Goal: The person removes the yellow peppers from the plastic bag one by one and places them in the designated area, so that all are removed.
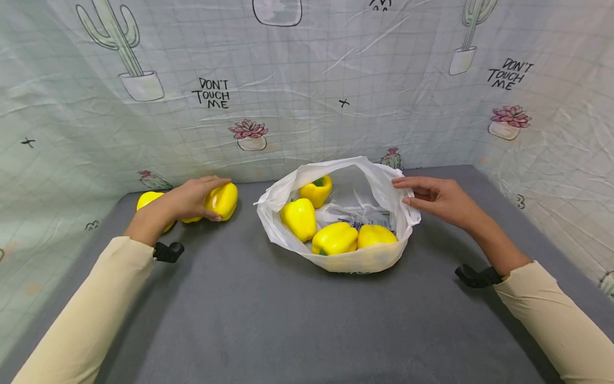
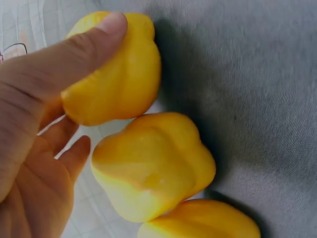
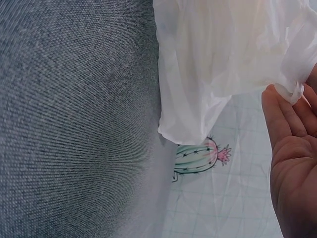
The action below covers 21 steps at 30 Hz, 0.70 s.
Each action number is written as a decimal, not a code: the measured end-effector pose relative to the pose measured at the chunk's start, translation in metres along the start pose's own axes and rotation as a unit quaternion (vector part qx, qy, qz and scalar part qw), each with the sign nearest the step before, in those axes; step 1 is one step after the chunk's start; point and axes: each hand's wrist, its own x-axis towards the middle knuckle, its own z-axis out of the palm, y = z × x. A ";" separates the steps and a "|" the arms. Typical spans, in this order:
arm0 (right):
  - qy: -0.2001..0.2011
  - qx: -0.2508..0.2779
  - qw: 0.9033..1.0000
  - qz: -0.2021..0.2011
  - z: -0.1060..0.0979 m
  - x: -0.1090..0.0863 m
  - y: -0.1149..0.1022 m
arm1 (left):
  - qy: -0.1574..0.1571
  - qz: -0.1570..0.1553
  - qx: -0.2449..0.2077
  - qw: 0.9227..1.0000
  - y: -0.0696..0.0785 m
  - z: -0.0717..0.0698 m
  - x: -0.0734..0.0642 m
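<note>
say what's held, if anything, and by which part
Left hand grips a yellow pepper round its body; right hand holds the white bag by its right rim.

"What sort of place is this?"
"A makeshift, screened-off corner: cactus-printed sheeting [image 1: 307, 64] surrounds a grey, fabric-textured worktop [image 1: 288, 320]."
"In a home or a workshop?"
"Can't tell; that sheeting fills the whole background."

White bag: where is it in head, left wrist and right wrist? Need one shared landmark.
Head: white bag just right of center, its mouth open.
Left wrist: not in it.
Right wrist: white bag at the top, from the middle rightward.
Landmark: gray tabletop, lower part in head, right side in left wrist, left side in right wrist.
</note>
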 end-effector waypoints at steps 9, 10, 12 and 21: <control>-0.008 0.010 1.000 0.023 0.000 0.001 -0.002 | -0.033 -0.032 0.015 0.999 -0.006 0.001 -0.005; -0.009 0.009 1.000 0.026 0.000 0.002 -0.003 | -0.031 -0.031 0.016 0.999 -0.006 0.001 -0.005; -0.009 0.008 1.000 0.027 -0.001 0.003 -0.004 | -0.027 -0.029 0.020 0.999 -0.006 0.001 -0.005; -0.016 0.010 0.999 0.025 -0.002 0.009 -0.008 | -0.035 -0.040 0.011 0.999 -0.004 -0.003 0.000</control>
